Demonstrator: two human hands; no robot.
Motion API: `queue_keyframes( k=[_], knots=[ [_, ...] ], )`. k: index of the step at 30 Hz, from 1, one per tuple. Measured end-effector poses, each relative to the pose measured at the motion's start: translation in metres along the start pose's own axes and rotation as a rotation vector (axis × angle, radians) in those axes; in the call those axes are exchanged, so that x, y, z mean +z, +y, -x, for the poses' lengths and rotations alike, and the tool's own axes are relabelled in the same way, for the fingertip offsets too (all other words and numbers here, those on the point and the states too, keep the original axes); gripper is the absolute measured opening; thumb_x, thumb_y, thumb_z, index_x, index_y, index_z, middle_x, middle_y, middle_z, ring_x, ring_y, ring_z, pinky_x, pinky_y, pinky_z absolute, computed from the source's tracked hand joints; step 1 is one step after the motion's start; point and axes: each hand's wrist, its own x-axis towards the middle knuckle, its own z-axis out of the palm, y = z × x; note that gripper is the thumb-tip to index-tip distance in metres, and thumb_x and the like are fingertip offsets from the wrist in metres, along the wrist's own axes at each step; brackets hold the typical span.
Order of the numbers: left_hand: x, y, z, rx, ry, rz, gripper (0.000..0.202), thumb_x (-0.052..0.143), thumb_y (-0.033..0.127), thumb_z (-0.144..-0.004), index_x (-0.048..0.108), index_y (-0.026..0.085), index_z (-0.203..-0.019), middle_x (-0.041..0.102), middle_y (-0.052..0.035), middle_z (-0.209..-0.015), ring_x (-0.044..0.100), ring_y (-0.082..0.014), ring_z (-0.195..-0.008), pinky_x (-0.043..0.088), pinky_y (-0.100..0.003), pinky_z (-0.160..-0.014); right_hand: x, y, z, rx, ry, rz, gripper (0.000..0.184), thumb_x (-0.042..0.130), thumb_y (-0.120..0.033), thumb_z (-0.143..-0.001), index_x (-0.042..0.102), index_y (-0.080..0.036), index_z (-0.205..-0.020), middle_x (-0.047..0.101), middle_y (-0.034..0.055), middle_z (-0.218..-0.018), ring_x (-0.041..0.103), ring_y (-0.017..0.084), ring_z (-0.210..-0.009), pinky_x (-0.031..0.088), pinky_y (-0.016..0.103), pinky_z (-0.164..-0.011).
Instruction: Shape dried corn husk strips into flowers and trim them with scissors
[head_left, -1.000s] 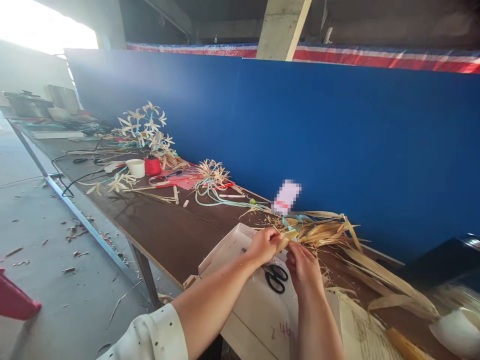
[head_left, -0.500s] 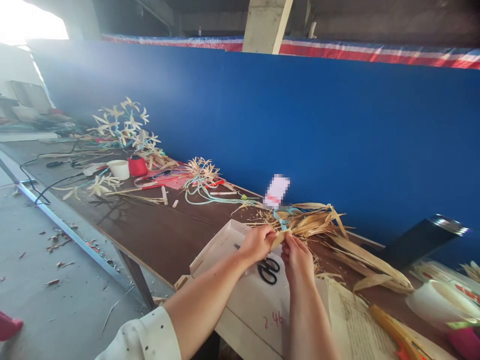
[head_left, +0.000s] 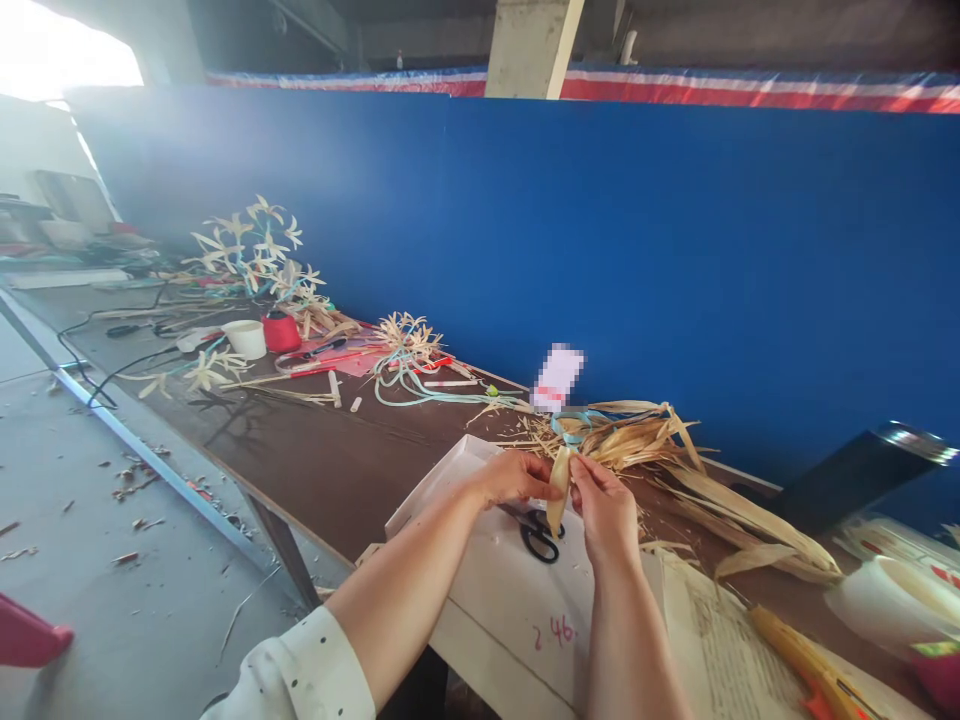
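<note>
My left hand [head_left: 512,477] and my right hand [head_left: 604,505] both pinch one pale dried husk strip [head_left: 558,488], which hangs upright between them above a white cardboard box [head_left: 465,570]. Black-handled scissors [head_left: 538,534] lie on the box just under the strip. Right behind my hands is a heap of dried husks [head_left: 652,445] with a light blue ribbon [head_left: 574,425] looped on it.
The long brown table [head_left: 322,455] runs along a blue board [head_left: 675,260]. Farther left lie finished husk flowers [head_left: 251,245], a white cup [head_left: 245,338], a red spool [head_left: 281,331] and cables. A white bowl [head_left: 885,600] and a yellow tool [head_left: 802,655] are at the right.
The strip, earlier slanting toward the husk heap, now hangs upright between my hands. My hands have drawn slightly apart. The view shifted a little.
</note>
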Motion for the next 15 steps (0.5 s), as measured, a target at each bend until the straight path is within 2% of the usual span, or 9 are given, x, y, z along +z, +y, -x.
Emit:
queue_keyframes(
  k=[2, 5, 7, 8, 10, 15],
  knots=[
    [-0.002, 0.001, -0.002, -0.026, 0.079, 0.078, 0.022, 0.071, 0.031, -0.06, 0.063, 0.012, -0.07, 0.054, 0.0022, -0.056, 0.046, -0.006, -0.048, 0.034, -0.017, -0.043, -0.004, -0.001, -0.001, -0.056, 0.02, 0.22, 0.044, 0.064, -0.049, -0.067, 0.068, -0.015, -0.095, 0.058, -0.0001, -0.059, 0.043, 0.01, -0.046, 0.033, 0.023, -0.044],
    [-0.009, 0.002, -0.009, 0.004, 0.429, 0.266, 0.021, 0.069, 0.029, -0.064, 0.062, 0.012, -0.074, 0.058, -0.0004, -0.059, 0.052, -0.0076, -0.051, 0.039, -0.016, -0.044, -0.01, -0.003, 0.001, -0.088, -0.032, 0.457, 0.04, 0.061, -0.047, -0.068, 0.069, -0.017, -0.094, 0.067, 0.0053, -0.074, 0.056, 0.016, -0.057, 0.042, 0.027, -0.056],
    [-0.014, 0.003, -0.013, 0.033, 0.635, 0.384, 0.019, 0.068, 0.027, -0.066, 0.06, 0.012, -0.074, 0.06, -0.0017, -0.061, 0.056, -0.0086, -0.053, 0.042, -0.016, -0.045, -0.009, -0.003, 0.006, -0.084, -0.216, 0.552, 0.034, 0.062, -0.04, -0.066, 0.069, -0.019, -0.092, 0.069, 0.0048, -0.077, 0.06, 0.02, -0.067, 0.044, 0.03, -0.064],
    [-0.017, 0.003, -0.015, 0.045, 0.689, 0.432, 0.017, 0.067, 0.025, -0.067, 0.06, 0.011, -0.073, 0.061, -0.0023, -0.063, 0.058, -0.0093, -0.055, 0.043, -0.016, -0.045, -0.008, -0.003, 0.009, -0.075, -0.332, 0.595, 0.031, 0.062, -0.036, -0.065, 0.069, -0.02, -0.091, 0.069, 0.0045, -0.079, 0.061, 0.021, -0.071, 0.044, 0.03, -0.067],
    [-0.02, 0.003, -0.018, 0.071, 0.724, 0.511, 0.017, 0.068, 0.024, -0.067, 0.058, 0.011, -0.073, 0.062, -0.003, -0.066, 0.061, -0.0106, -0.057, 0.046, -0.017, -0.047, -0.005, -0.002, 0.016, -0.083, -0.499, 0.683, 0.029, 0.06, -0.028, -0.064, 0.07, -0.022, -0.09, 0.069, 0.0046, -0.084, 0.062, 0.021, -0.077, 0.044, 0.03, -0.072],
    [-0.022, 0.002, -0.018, 0.141, 0.776, 0.65, 0.028, 0.073, 0.023, -0.062, 0.054, 0.013, -0.08, 0.063, -0.003, -0.071, 0.063, -0.0118, -0.064, 0.051, -0.021, -0.057, -0.004, -0.004, 0.031, -0.139, -0.558, 0.88, 0.038, 0.053, -0.017, -0.058, 0.067, -0.024, -0.092, 0.066, 0.0047, -0.096, 0.06, 0.022, -0.089, 0.042, 0.029, -0.078]
  ],
)
